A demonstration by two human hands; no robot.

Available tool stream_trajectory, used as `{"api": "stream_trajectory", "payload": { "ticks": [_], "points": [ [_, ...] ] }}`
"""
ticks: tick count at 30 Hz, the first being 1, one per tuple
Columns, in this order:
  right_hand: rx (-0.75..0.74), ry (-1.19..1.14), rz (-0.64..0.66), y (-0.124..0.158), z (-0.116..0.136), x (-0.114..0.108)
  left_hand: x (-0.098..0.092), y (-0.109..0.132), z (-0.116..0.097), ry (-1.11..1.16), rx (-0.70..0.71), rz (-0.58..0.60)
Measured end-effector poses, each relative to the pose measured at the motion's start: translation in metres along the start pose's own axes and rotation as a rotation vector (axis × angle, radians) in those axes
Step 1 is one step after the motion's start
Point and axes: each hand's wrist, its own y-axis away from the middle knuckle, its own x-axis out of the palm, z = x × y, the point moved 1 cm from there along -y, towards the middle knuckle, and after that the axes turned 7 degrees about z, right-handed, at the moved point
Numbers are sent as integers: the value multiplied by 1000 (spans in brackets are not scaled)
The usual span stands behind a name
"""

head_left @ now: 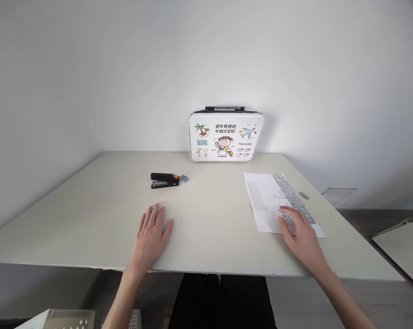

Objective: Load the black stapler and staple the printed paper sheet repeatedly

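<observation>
on the right of the table (213,214), the right hand (300,233) lies flat on the near end of the paper sheet (264,196), fingers together, sheet running lengthwise away; left hand (151,235) flat, fingers slightly apart, stapler (164,180) beyond it.

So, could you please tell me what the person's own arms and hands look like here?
Both are bare. The left hand and right hand wear no gloves, and no ring or watch shows. No sleeve covers the left arm or right arm as far as the picture reaches.
</observation>
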Motion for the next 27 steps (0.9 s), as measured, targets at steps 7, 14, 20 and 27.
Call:
{"api": "stream_trajectory", "payload": {
  "ticks": [7,14,20,27],
  "points": [
    [-8,112,72,4,-8,13,-3,-1,-3,-12,-9,32],
    [1,316,267,5,-5,24,0,-3,0,-9,-1,19],
    [-88,224,279,38,55,43,2,-4,0,-5,2,8],
    [-119,-165,442,68,139,35,0,-6,-2,24,7,21]
  ]
}}
